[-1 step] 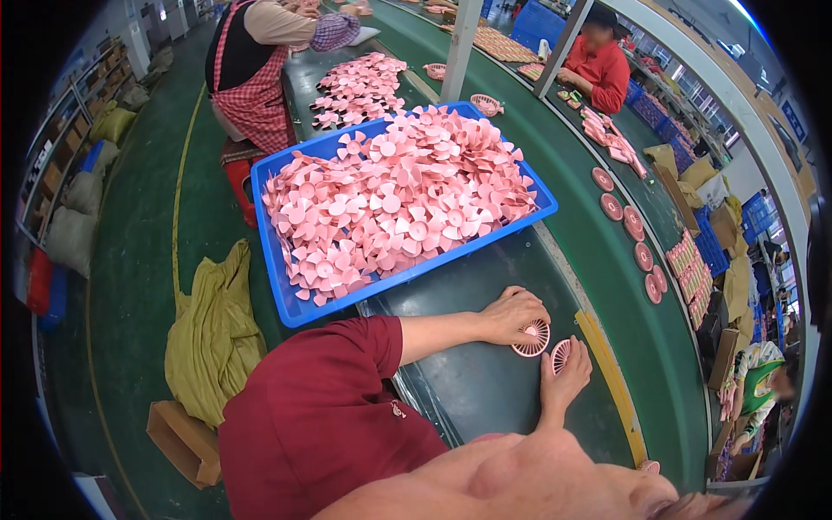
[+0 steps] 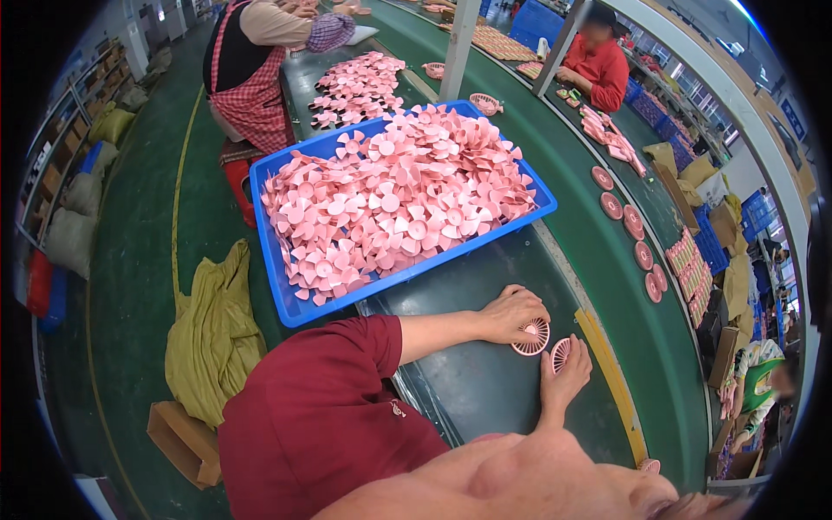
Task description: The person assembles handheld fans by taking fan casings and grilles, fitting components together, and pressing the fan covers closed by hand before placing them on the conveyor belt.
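Observation:
My left hand is closed over the edge of a round pink fan guard with radiating ribs, low over the dark worktable. Beside it, my right hand grips a second pink fan guard, seen more tilted. The two guards are close together, and my fingers partly hide both. Just beyond my hands stands a blue tub heaped with pink fan blades.
A green conveyor belt runs along the right, carrying pink round parts. More pink blades lie past the tub, near a person in a checked apron. Across the belt sits a person in red. A metal post rises beside the belt.

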The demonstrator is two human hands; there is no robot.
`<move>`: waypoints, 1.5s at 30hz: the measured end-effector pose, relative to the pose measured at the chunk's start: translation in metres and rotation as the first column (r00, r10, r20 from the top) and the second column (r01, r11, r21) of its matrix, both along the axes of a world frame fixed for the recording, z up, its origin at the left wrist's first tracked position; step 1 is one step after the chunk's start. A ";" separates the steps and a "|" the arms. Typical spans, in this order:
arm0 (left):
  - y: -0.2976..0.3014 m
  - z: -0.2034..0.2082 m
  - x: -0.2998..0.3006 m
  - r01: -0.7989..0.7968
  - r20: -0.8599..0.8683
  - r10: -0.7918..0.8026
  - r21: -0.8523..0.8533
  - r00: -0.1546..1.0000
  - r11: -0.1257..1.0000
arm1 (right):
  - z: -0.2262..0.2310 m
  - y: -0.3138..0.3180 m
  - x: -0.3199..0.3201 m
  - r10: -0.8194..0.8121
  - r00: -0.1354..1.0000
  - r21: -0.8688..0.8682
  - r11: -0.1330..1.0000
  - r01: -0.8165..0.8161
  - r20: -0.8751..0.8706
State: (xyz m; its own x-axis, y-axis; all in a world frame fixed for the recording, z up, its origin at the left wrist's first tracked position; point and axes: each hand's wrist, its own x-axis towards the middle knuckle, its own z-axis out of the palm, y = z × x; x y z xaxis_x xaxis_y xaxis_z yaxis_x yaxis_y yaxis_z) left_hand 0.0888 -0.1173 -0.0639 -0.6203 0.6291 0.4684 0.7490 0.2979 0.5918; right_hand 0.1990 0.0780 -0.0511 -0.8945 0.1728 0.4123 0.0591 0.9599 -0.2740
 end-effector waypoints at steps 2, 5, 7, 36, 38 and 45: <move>0.005 -0.001 -0.003 0.016 -0.016 -0.015 0.015 1.000 1.000 | 0.002 0.003 0.000 -0.010 1.000 0.016 1.000 0.010 -0.014; 0.009 -0.005 -0.008 -0.003 -0.034 0.004 0.027 0.999 1.000 | 0.006 0.005 -0.004 0.028 0.998 0.012 1.000 -0.028 -0.062; 0.004 -0.003 -0.008 -0.023 -0.023 0.024 0.043 0.999 0.999 | 0.002 0.003 -0.009 0.046 0.996 -0.019 0.999 -0.048 -0.070; 0.003 -0.005 -0.006 0.018 0.000 -0.018 0.046 1.000 0.999 | 0.001 0.002 -0.004 0.022 1.000 0.004 1.000 -0.022 -0.009; 0.003 -0.004 -0.006 0.014 0.008 -0.014 0.042 1.000 0.999 | 0.001 0.002 -0.004 0.017 1.000 0.003 1.000 -0.017 -0.004; 0.003 -0.004 -0.005 0.011 0.007 -0.012 0.033 1.000 0.999 | 0.001 0.002 -0.004 0.012 1.000 0.000 1.000 -0.012 0.001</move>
